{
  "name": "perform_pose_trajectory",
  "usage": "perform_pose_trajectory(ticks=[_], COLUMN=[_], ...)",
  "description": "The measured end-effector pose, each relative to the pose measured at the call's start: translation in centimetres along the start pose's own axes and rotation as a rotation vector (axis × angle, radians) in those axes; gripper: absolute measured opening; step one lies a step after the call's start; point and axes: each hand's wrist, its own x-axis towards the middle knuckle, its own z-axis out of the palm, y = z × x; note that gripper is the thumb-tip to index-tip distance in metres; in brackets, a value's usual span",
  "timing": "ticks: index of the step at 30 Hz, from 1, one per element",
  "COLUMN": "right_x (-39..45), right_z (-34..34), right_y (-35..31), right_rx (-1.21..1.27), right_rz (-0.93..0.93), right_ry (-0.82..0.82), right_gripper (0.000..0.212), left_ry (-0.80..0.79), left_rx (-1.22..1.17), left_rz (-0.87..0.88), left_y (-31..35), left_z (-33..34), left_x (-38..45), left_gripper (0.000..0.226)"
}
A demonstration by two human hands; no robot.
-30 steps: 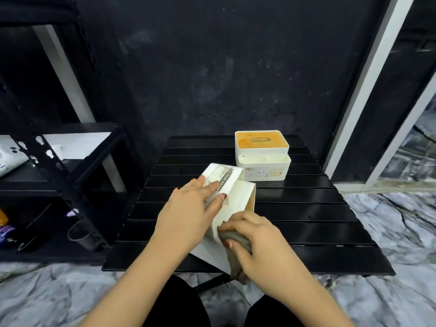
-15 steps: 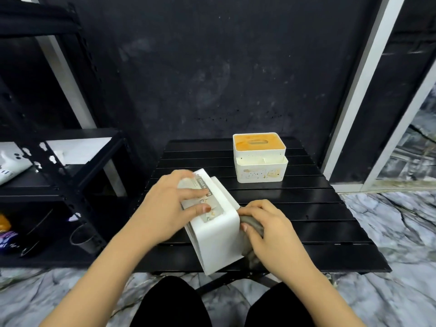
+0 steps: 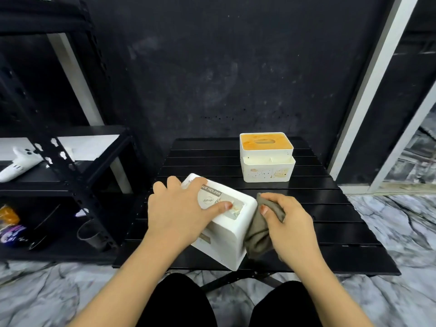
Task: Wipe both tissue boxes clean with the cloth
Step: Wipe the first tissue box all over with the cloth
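In the middle of the frame, the left hand (image 3: 181, 208) lies flat on the white tissue holder (image 3: 224, 234). The right hand (image 3: 286, 224) squeezes the soft cloth (image 3: 258, 234) against its side. The holder looks light and slippery, so holding its top is best.

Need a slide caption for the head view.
Left hand steadies near tissue box while right hand presses cloth to its side.

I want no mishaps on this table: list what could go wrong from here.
1. The near box lies close to the table edge; a hard wipe could push it off.
2. The left hand rests flat on top, so the box may slide under the cloth.
3. The far box looks stained; the cloth, gripped by the right hand, may smear it.
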Motion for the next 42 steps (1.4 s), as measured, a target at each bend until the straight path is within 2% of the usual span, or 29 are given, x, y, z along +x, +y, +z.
perform_pose_trajectory(ticks=[2, 4, 8, 11, 14, 16, 19, 25, 32, 42], right_x=[-0.1, -0.3, -0.4, -0.2, 0.0, 0.3, 0.6, 0.9, -0.1, -1.5], right_z=[-0.1, -0.2, -0.3, 0.0, -0.1, -0.4, -1.0, -2.1, -1.4, -0.1], right_y=[-0.1, -0.2, -0.2, 0.0, 0.1, 0.0, -0.3, -0.6, 1.8, 4.4], right_rx=[-0.015, -0.017, 0.010, 0.105, 0.212, 0.268, 0.290, 0.183, 0.049, 0.000], right_rz=[-0.006, -0.001, 0.028, 0.058, 0.063, 0.061, 0.042, -0.061, -0.113, -0.130], right_ry=[0.013, 0.013, -0.012, -0.085, -0.143, -0.178, -0.233, -0.267, -0.227, -0.214], right_gripper=[0.025, 0.025, 0.025, 0.025, 0.028, 0.028, 0.028, 0.032, 0.034, 0.035], left_ry=[-0.016, -0.050, -0.154, -0.302, -0.341, -0.327, -0.269, -0.075, 0.135, 0.131], left_rx=[0.074, 0.039, -0.254, -0.449, -0.538, -0.610, -0.775, -1.007, -1.214, -1.203], left_rz=[-0.009, -0.010, -0.006, -0.045, -0.030, -0.048, -0.065, -0.113, -0.150, -0.113], left_y=[0.0, -0.9, -3.5, -4.5, -4.9, -5.1, -5.4, -5.3, -4.0, -5.1], left_z=[-0.2, -0.6, -1.0, -0.4, -0.1, -0.2, -0.1, 1.1, 6.5, 10.0], left_x=[0.2, 0.9, 2.1, 2.5, 2.5, 2.2, 1.4, -1.0, -4.2, -4.6], left_gripper=[0.079, 0.070, 0.054, 0.061, 0.065, 0.067, 0.025, 0.035, 0.048, 0.046])
